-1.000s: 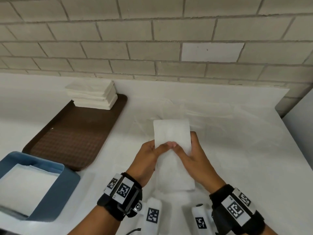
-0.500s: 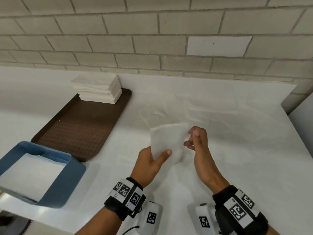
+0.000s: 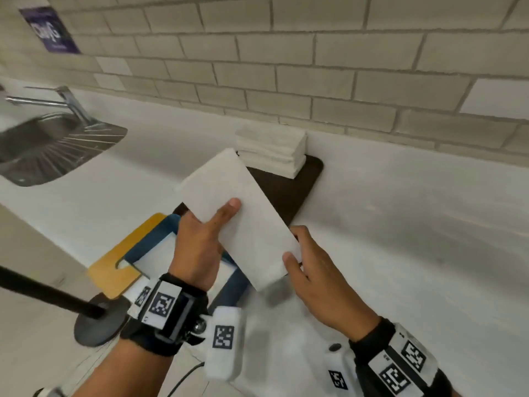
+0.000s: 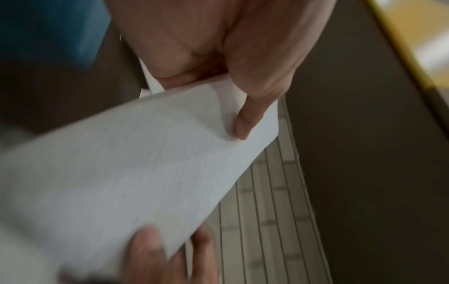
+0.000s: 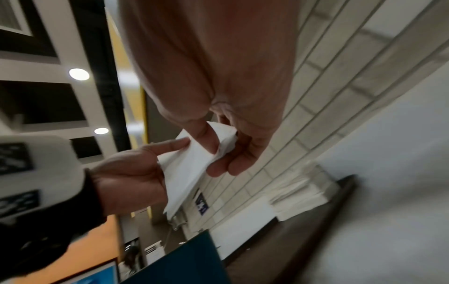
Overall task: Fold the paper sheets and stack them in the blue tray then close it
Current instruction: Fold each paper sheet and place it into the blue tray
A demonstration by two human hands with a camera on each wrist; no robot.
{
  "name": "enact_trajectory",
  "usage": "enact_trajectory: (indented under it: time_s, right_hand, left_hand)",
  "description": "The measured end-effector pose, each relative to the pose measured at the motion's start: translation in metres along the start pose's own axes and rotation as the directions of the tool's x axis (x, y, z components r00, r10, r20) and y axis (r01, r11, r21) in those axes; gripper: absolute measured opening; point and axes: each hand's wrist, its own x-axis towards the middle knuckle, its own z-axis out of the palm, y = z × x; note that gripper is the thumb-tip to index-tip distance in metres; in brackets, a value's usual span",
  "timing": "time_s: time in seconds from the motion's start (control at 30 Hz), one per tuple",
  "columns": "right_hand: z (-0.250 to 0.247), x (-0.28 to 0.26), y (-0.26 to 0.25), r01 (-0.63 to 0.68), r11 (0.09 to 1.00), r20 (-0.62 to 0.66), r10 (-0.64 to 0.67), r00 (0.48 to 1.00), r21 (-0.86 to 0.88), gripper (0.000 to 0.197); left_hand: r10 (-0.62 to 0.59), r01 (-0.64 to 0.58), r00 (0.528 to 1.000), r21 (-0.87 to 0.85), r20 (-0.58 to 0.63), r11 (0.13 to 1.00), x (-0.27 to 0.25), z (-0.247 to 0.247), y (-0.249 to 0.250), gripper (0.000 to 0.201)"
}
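Note:
Both hands hold a folded white paper sheet (image 3: 240, 213), tilted in the air over the blue tray (image 3: 235, 283). My left hand (image 3: 211, 224) grips its left edge, thumb on top and fingers hidden beneath. My right hand (image 3: 292, 253) pinches the near right corner. The tray sits under my left hand with white paper (image 3: 156, 253) lying in it. In the left wrist view the thumb (image 4: 248, 119) presses on the sheet (image 4: 121, 173). In the right wrist view the sheet (image 5: 187, 169) hangs between both hands. A stack of unfolded sheets (image 3: 272, 150) stands on the brown tray (image 3: 294, 190).
A yellow board (image 3: 114, 262) lies under and beside the blue tray. A black stand base (image 3: 97, 319) sits near the counter's front left. A steel sink (image 3: 43, 144) with a faucet is at the far left. The brick wall (image 3: 315, 67) runs behind the counter.
The folded sheet has been lifted off the counter and carried left, above the blue tray. My right hand, off the sheet half a second ago, now pinches its corner. The view swung left.

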Motion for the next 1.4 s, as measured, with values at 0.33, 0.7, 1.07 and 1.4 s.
enact_trajectory:
  time_s: [0.33, 0.7, 1.07, 1.4]
  right_hand:
    - [0.11, 0.073, -0.031, 0.186, 0.748, 0.216, -0.058, 0.975, -0.637, 0.031]
    - [0.121, 0.072, -0.035, 0.19, 0.52, 0.321, 0.175, 0.931, -0.833, 0.05]
    - [-0.029, 0.037, 0.052, -0.324, 0.525, -0.185, 0.3, 0.936, -0.787, 0.038]
    - [-0.025, 0.022, 0.083, -0.188, 0.521, -0.062, 0.25, 0.966, -0.833, 0.016]
  left_hand:
    - [-0.007, 0.021, 1.0, 0.549, -0.028, 0.836, 0.065, -0.179, 0.039, 0.041]
    - [-0.17, -0.47, 0.879, 0.869, 0.445, -0.158, 0.043, -0.152, 0.008, 0.067]
    - [-0.525, -0.444, 0.81, 0.857, 0.259, -0.261, 0.055, -0.121, -0.011, 0.082]
    - [-0.172, -0.419, 0.907, 0.86, 0.384, -0.292, 0.036, -0.094, 0.049, 0.045]
